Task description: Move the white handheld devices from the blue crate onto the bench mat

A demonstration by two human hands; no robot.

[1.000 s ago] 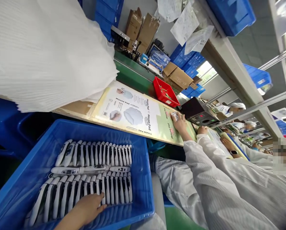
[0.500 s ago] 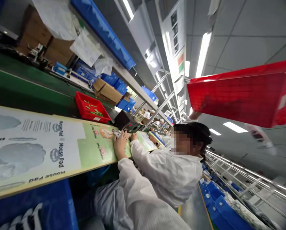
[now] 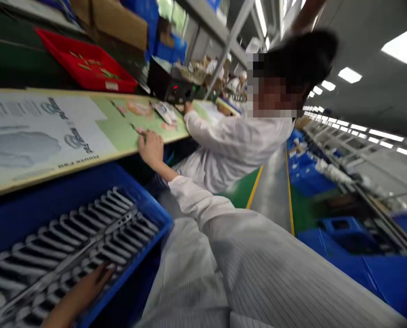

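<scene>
My right hand (image 3: 151, 148) rests at the near edge of the printed mouse-pad board (image 3: 114, 132), its fingers out and apparently holding nothing. A small white-and-dark part (image 3: 165, 113) lies on the board just beyond it, apart from the fingers. At lower left, my left hand (image 3: 87, 289) reaches into a blue bin (image 3: 157, 214). Its fingers look stretched and slightly apart, over curved white parts (image 3: 87, 218) standing in rows. Blur hides whether the fingertips touch one of them.
Behind the board stand a red tray (image 3: 111, 85) with small green pieces and a black box (image 3: 169, 86) with a red light. A co-worker (image 3: 237, 132) in a white coat sits close on the right, one arm raised. Blue bins (image 3: 343, 255) line the aisle's far side.
The view has swung down toward the bin. My right hand has left the small part and drawn back to the board's edge. My left hand has come into view; the overhead red crate has left it.
</scene>
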